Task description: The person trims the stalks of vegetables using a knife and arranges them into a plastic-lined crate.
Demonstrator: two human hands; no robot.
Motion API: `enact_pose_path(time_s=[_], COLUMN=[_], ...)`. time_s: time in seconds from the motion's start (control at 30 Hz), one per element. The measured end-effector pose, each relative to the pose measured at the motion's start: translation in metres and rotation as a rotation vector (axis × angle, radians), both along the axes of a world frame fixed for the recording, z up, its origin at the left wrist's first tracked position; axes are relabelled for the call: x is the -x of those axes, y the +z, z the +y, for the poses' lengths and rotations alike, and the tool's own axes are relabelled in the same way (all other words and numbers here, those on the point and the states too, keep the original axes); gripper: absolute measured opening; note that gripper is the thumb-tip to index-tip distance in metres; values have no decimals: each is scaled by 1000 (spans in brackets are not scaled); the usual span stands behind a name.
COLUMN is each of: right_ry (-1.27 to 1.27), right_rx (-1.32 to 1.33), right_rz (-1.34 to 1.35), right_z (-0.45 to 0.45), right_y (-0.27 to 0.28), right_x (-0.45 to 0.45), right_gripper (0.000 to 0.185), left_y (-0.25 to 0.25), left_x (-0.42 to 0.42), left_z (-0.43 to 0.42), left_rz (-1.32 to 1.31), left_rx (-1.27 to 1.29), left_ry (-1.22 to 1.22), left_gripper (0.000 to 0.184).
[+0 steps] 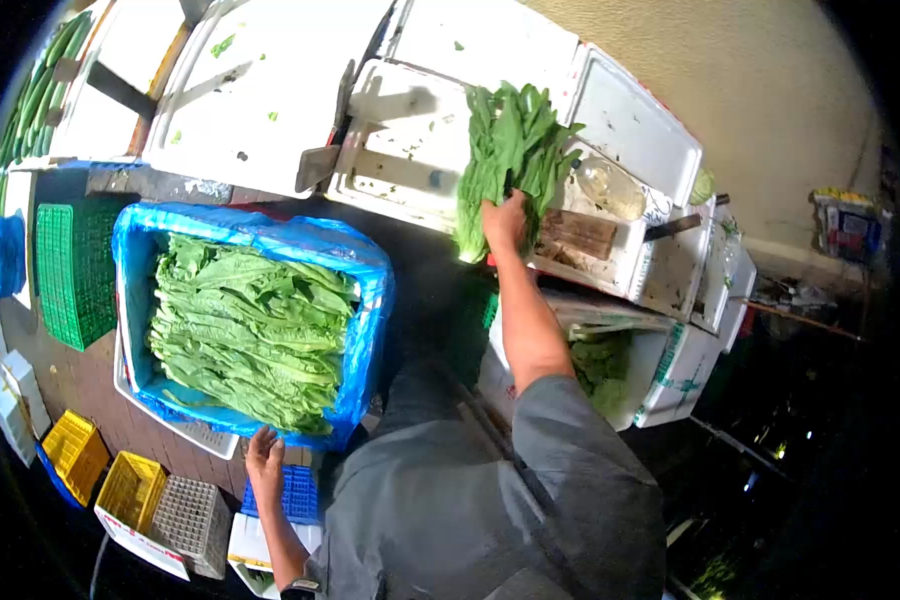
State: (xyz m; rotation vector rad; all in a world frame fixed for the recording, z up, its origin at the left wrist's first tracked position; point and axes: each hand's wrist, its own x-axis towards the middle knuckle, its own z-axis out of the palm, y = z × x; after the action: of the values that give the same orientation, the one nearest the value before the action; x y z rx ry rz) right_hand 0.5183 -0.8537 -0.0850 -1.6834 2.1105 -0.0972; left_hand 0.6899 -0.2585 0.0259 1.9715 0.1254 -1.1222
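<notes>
Right hand [507, 222] closed round long, leafy green bunch [515, 130], far centre, above white foam boxes [395, 205]. Likely light, floppy, easily bruised; firmer pale stems [467, 245] suit gripping. Left hand [265, 462] loosely open, empty, near left.

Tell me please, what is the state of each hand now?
Left hand: loosely open, nothing seen in it, near the blue-lined box.
Right hand: closed on a bunch of leafy greens.
</notes>
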Motion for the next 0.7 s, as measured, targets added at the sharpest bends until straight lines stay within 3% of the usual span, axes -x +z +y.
enact_pose_path(time_s=[0.1, 0.13, 0.2, 0.23, 0.3, 0.37, 0.43, 0.47, 0.57, 0.63, 0.7], right_ry=[-49, 34, -59, 52, 122, 185, 244, 257, 304, 351, 433], right_rx=[-2, 141, 2, 43, 6, -50, 4, 87, 203, 87, -80], right_rz=[6, -15, 41, 92, 123, 184, 182, 101, -174, -378, -496], right_z=[7, 1, -5, -16, -20, -10, -2, 0, 14, 39, 121], right_y=[7, -27, -13, -43, -52, -15, -9, -15, -36, -30, 22], right_x=[-9, 10, -8, 11, 12, -3, -3, 7, 36, 50, 12], right_gripper=[66, 67, 66, 69, 77, 81, 81, 75, 58, 43, 25], left_y=[-6, 3, -7, -14, -14, -26, -23, -14, -32, -40, -40], left_x=[-7, -11, -18, -19, -24, -34, -41, -49, -42, -26, -9], left_z=[-10, -18, -12, -5, -11, -6, -16, -23, -17, -18, -22], left_rz=[2, -43, -46, -41, -136, -224, -177, -187, -145, -66, -107], left_rx=[-35, -64, -85, -99, -66, -100, -104, -205, -154, -85, -143], left_ry=[-54, -116, -115, -91, -44, -120, 8, -79, -11, 26, -168], left_gripper=[54, 57, 58, 57, 49, 47, 44, 41, 39, 36, 32])
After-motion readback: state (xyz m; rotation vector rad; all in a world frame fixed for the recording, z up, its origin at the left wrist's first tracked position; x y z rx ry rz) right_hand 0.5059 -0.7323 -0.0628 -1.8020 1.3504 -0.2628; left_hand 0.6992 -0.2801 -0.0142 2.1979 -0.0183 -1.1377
